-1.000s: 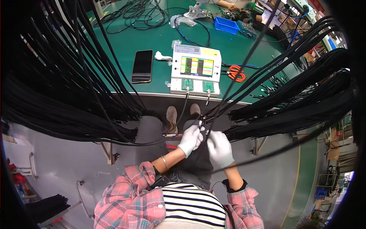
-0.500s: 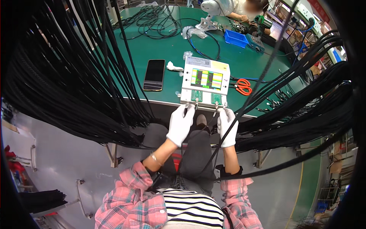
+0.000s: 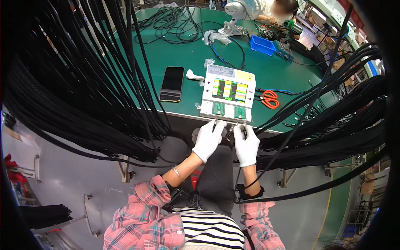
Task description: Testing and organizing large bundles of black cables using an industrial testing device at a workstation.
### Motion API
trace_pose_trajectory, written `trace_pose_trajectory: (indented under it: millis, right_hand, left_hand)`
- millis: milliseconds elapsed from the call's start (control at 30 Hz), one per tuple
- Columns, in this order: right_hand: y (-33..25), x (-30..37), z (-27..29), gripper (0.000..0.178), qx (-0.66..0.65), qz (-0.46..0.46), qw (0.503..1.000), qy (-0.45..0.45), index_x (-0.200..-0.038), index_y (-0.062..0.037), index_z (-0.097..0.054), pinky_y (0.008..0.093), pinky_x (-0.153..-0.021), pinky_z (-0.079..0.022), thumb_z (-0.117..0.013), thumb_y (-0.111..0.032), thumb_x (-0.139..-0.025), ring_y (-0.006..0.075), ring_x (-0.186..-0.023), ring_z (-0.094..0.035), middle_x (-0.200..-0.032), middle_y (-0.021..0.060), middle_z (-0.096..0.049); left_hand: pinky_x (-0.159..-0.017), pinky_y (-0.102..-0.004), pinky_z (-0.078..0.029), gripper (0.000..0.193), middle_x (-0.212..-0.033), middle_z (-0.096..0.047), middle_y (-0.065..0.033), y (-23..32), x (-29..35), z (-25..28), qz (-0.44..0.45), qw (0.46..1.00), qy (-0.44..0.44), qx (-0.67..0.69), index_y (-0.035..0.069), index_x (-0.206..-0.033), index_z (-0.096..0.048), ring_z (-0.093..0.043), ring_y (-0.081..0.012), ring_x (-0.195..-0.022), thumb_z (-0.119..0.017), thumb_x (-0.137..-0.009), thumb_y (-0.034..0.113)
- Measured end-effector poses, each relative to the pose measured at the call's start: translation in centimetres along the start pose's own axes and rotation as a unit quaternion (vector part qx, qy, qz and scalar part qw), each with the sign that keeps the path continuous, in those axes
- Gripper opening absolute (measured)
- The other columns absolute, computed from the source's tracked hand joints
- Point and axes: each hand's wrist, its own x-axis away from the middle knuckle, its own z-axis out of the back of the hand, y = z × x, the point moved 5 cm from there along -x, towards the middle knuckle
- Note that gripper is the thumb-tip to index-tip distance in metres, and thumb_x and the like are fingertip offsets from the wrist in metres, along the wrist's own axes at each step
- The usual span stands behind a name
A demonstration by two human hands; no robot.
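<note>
Both my hands wear white gloves. My left hand (image 3: 208,140) pinches a small cable connector (image 3: 216,123) just below the front edge of a white tester box (image 3: 228,92). Close beside it, my right hand (image 3: 246,147) has its fingers closed on another cable connector (image 3: 244,129); the glove partly hides it. Both connectors sit apart from the tester. A lit screen (image 3: 230,90) with coloured blocks is on the tester's sloped face. Two green circuit boards, the left one (image 3: 218,108) and the right one (image 3: 240,112), lie along its front ledge.
A phone (image 3: 172,84) lies left of the tester, orange-handled scissors (image 3: 270,100) to its right. Thick bundles of black cables hang at left (image 3: 83,108) and right (image 3: 325,143). Farther back are a blue tray (image 3: 262,45), a white fan (image 3: 241,10) and another person's hand (image 3: 271,19).
Both hands have drawn back from the tester's front edge toward me and come closer together, with the connectors now away from the box. The view has shifted slightly.
</note>
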Motion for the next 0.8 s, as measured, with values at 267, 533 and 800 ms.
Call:
trace_pose_trajectory:
  millis: [267, 533, 800]
  right_hand:
    - [1.7, 0.0, -0.5, 0.022, -0.133, -0.033, 0.989, -0.057, -0.097, -0.0014, -0.06, 0.0213, -0.04, -0.032, -0.047, -0.019, -0.099, 0.005, -0.041, -0.043, -0.052, 0.0012, -0.05]
    - [2.7, -0.2, -1.1, 0.029, -0.279, -0.137, 0.94, -0.142, -0.094, -0.0018, -0.06, 0.0188, -0.037, -0.033, -0.047, -0.026, -0.1, 0.0045, -0.041, -0.042, -0.057, 0.0001, -0.053]
    - [3.6, -0.8, -2.2, 0.031, -0.437, -0.14, 0.871, -0.178, -0.095, 0.0033, -0.06, 0.0228, -0.036, -0.033, -0.044, -0.023, -0.099, 0.0117, -0.04, -0.042, -0.056, 0.0067, -0.052]
  left_hand:
    - [-0.036, -0.0211, -0.028, 0.045, -0.047, -0.043, 0.0019, -0.8, -1.1, 0.1, 0.013, 0.998, -0.054, 0.036, -0.001, -0.093, -0.065, -0.034, -0.0063, -0.035, -0.038, -0.103, 0.034]
    - [-0.032, -0.0222, -0.022, 0.047, -0.046, -0.041, 0.0006, -0.5, -1.3, -0.5, 0.102, 0.979, -0.058, 0.165, -0.005, -0.09, -0.062, -0.03, -0.0067, -0.034, -0.038, -0.103, 0.033]
    - [-0.032, -0.022, -0.022, 0.046, -0.048, -0.039, 0.0012, -0.3, -1.3, -1.2, 0.123, 0.949, -0.045, 0.286, -0.004, -0.09, -0.06, -0.027, -0.0077, -0.034, -0.038, -0.103, 0.034]
